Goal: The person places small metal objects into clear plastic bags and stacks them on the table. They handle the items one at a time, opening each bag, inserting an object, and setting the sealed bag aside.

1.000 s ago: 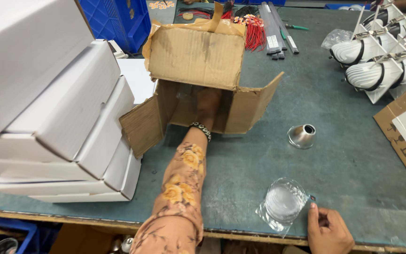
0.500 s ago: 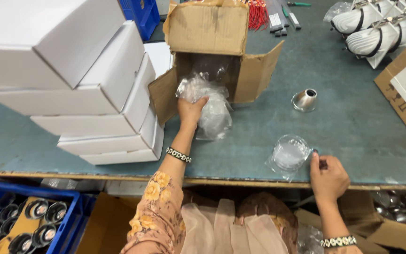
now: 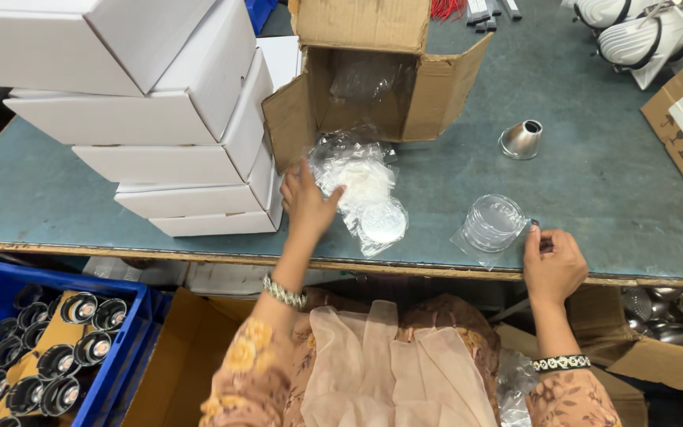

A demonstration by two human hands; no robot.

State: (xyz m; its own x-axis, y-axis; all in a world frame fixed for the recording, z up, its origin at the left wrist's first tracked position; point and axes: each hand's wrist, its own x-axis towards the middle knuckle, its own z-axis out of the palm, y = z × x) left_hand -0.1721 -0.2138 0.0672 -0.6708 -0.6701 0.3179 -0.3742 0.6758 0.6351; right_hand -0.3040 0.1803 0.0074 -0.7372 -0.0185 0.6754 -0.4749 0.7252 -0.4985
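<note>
Grey-green workbench (image 3: 579,170), worn wooden near edge, seen from above. Item one: brown cardboard box (image 3: 373,75) lying on its side at the far centre, mouth toward the person, some clear wrapping left inside. Item two: clear plastic bag of white discs (image 3: 361,194) — a second ago inside the box with the arm reaching in, now drawn out onto the bench just in front of the opening. Left hand (image 3: 306,202) rests on the bag's left edge, fingers spread and loosely gripping the plastic. Item three: small clear bag of stacked lenses (image 3: 493,224), near right; right hand (image 3: 551,261) pinches its corner, fingers together, as before. Also present — stacked white cartons (image 3: 167,119) left, metal cone reflector (image 3: 522,139) right of the box, blue crate (image 3: 49,340) below the bench.
</note>
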